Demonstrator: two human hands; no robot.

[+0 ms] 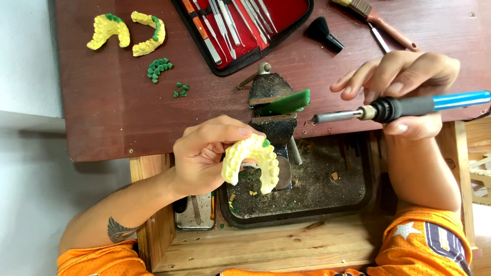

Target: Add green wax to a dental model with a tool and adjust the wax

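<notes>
My left hand [204,156] grips a yellow dental arch model [250,161] with one green wax tooth on it, held over a dark tray. My right hand [404,87] holds a soldering-type heating tool [404,107] with a black grip and blue handle. Its metal tip points left toward a green wax block [286,102] clamped in a small black bench vise [271,112]. The tip stops just short of the wax and sits a short way right of the model.
Two more yellow arch models [128,33] with green wax lie at the far left beside loose green wax teeth [159,68]. A red-lined case of metal instruments [240,28] lies open at the back. Brushes [373,18] rest at the back right. The dark tray [302,197] holds debris.
</notes>
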